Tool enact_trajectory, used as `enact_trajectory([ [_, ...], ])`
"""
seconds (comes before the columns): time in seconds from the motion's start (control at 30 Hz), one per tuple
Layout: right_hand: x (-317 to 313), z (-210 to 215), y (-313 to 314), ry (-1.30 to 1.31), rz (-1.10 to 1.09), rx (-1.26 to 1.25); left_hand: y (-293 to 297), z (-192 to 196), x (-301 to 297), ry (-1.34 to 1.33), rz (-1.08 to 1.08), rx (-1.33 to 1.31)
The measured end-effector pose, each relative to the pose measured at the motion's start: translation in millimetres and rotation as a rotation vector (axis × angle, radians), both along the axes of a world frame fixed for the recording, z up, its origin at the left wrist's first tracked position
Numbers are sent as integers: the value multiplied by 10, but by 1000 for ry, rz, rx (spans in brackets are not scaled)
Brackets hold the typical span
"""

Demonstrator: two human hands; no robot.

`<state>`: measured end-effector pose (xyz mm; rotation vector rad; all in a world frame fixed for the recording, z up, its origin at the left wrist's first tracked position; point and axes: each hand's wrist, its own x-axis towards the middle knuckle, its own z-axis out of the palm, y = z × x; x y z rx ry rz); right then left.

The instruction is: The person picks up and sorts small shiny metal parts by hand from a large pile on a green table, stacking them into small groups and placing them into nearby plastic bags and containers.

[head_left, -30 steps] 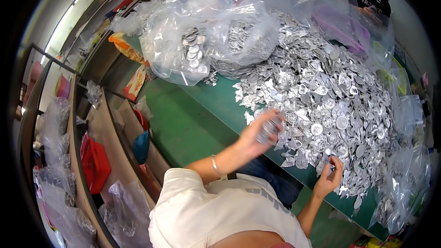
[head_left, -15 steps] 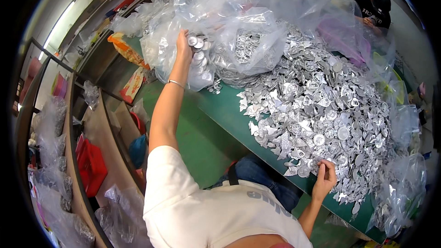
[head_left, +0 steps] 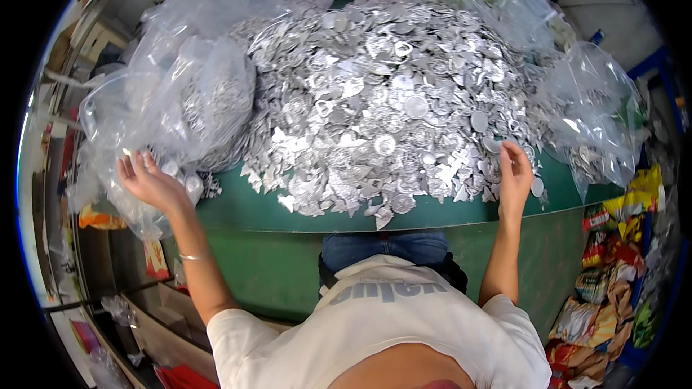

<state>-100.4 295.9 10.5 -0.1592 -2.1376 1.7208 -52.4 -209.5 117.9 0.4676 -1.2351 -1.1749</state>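
While the left hand lies palm-up with fingers spread, holding nothing, it touches a clear plastic bag of small silver metal discs. Right hand, fingers curled narrow, picks at the heaped pile of shiny stamped metal pieces on the green tabletop.

Shiny metal pieces, glossy plastic bag

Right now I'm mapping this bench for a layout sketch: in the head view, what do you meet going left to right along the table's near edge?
Left hand → clear plastic bag of metal pieces → big pile of loose silver metal pieces → right hand → second clear plastic bag → colourful packets.
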Motion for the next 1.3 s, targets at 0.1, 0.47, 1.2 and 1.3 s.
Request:
enact_trajectory([
  [0.1,-251,-19,111,31,6,460,1144,-187,-104,-262,-303,-370],
  [0.47,-421,-179,387,24,-50,182,2760,-785,-913,-652,-860,-975],
  [1.2,-118,-20,258,124,227,719,3460,-935,-817,-739,-1039,-1301],
  [1.3,-93,-38,267,132,263,680,3575,-950,-825,-686,-1093,-1286],
])
